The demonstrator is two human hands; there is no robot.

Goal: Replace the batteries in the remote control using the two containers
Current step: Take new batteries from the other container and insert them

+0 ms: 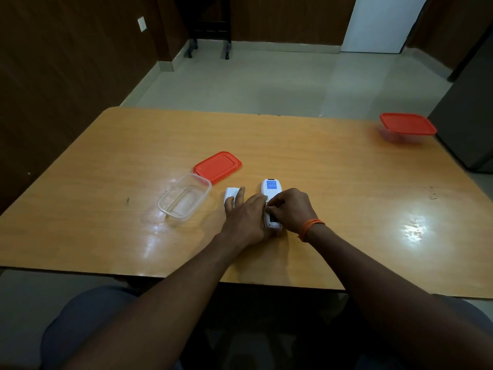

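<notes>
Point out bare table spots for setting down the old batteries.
Bare: the wide stretch between remote and closed container, and the table's left end beyond the open container. Crowded: around both hands, battery cover and loose lid.

Your hands crowd the remote (270, 188) at mid-table. Just left, the white battery cover (231, 194), the open clear container (184, 199) and its red lid (217, 166) block that side. To the right, bare table (346, 182) runs open up to the lidded container (406, 127) at the far corner.
</notes>
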